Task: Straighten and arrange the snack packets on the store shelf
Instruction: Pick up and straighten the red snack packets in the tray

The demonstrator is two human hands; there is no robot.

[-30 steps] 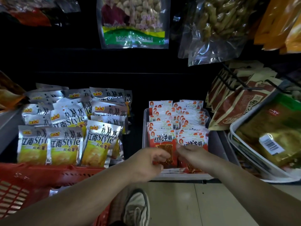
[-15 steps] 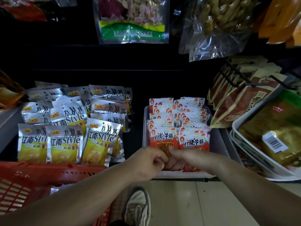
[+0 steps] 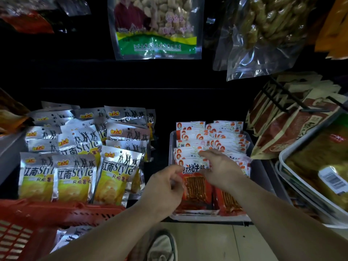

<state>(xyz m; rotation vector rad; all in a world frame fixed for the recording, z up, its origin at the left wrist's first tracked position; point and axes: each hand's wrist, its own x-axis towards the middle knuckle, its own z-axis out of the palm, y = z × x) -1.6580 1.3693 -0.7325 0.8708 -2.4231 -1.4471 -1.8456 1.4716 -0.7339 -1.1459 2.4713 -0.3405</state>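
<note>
Foot of frame: a shoe [image 3: 162, 245] on the floor, a red basket [image 3: 37, 221] at lower left.
Left hand [image 3: 165, 187]: fingers curled, still pinching the left edge of the front red packet [image 3: 195, 187].
Front red packet: stands upright at the near end of the grey tray [image 3: 262, 174].
Right hand [image 3: 220, 169]: it's let go and moved back, fingers now spread over the red packet rows [image 3: 212, 137] behind.
Left of tray: silver chip packets [image 3: 75, 174], unmoved.

Left hand [image 3: 165, 183] pinches front red packet [image 3: 195, 187] — right hand [image 3: 220, 170] spread above
</note>
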